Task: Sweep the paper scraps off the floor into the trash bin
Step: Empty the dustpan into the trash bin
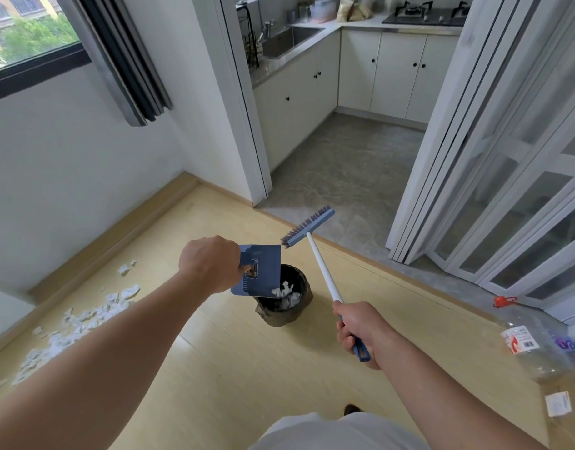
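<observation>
The left hand (208, 264) is gripping a blue dustpan (258, 271) with fingers curled tight around its handle, tipping it over the black trash bin (284, 300), where white scraps are lying inside. The right hand (361, 329) is clenching the blue-headed broom (315, 254) by its handle, the head hanging above the floor at one o'clock from the bin. More paper scraps (81, 319) are lying on the wooden floor (247, 368) at nine o'clock from the bin, near the wall.

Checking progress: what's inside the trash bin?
White paper scraps lie inside the trash bin. The tilted dustpan, in the left hand, covers its left part.
</observation>
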